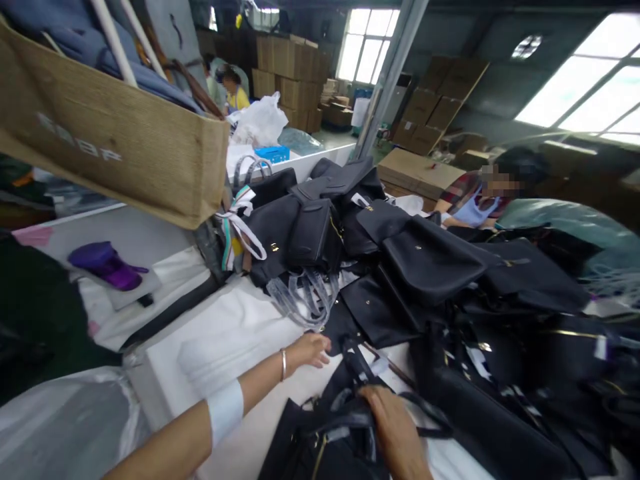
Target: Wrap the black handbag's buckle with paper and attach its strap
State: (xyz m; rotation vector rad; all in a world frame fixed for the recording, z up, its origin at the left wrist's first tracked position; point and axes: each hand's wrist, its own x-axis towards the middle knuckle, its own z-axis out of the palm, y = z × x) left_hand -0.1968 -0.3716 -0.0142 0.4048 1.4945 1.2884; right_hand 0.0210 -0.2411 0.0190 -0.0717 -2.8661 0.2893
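Observation:
My left hand [309, 351], with a bangle at the wrist, hovers over the white table cover, holding nothing, its fingers loosely stretched out. Just beyond it lie plastic-wrapped handles [306, 297] of a dark bag. My right hand [393, 427] is closed on the upper part of a black handbag [325, 453] at the bottom of the view; its fingertips are partly hidden. A gold-coloured zip shows on this bag, and a black strap [357, 363] stands up between my hands.
Black bags [430, 257] are heaped across the table's middle and right. A tan bag [115, 143] hangs at upper left, above a purple item [107, 263]. A metal post [390, 77] rises behind the heap. A co-worker [480, 193] sits across at right. Cartons [290, 73] are stacked behind.

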